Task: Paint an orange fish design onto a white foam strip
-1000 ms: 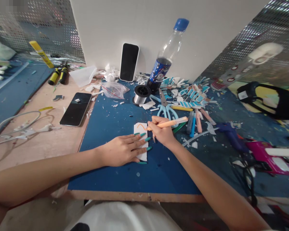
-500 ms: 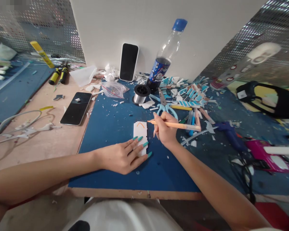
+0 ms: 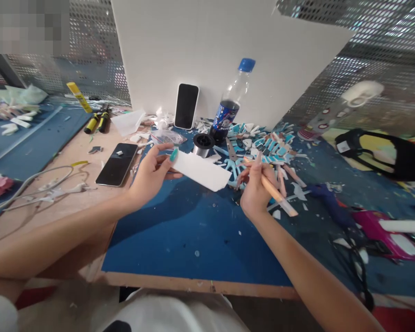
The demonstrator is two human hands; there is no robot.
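Note:
My left hand [image 3: 156, 170] pinches one end of a white strip of foam or card [image 3: 202, 170] and holds it up above the blue mat [image 3: 193, 240]. The strip tilts down to the right, and the face towards me is blank. My right hand [image 3: 258, 184] is closed around an orange marker pen [image 3: 278, 196], whose clear end points down and to the right. A small gap lies between the strip and the fingers of my right hand. Light-blue scissors [image 3: 232, 167] lie just behind, partly hidden.
A cola bottle [image 3: 226, 110], a wire spool [image 3: 203, 143] and a propped phone [image 3: 186, 106] stand at the back. Blue and white scraps [image 3: 273, 143] are heaped right of them. Another phone [image 3: 116, 165] lies left; a glue gun [image 3: 332, 203] lies right.
My left hand has gone from pressing the strip flat to holding it raised, and its orange-marked face no longer shows. My right hand has drawn slightly right with the pen.

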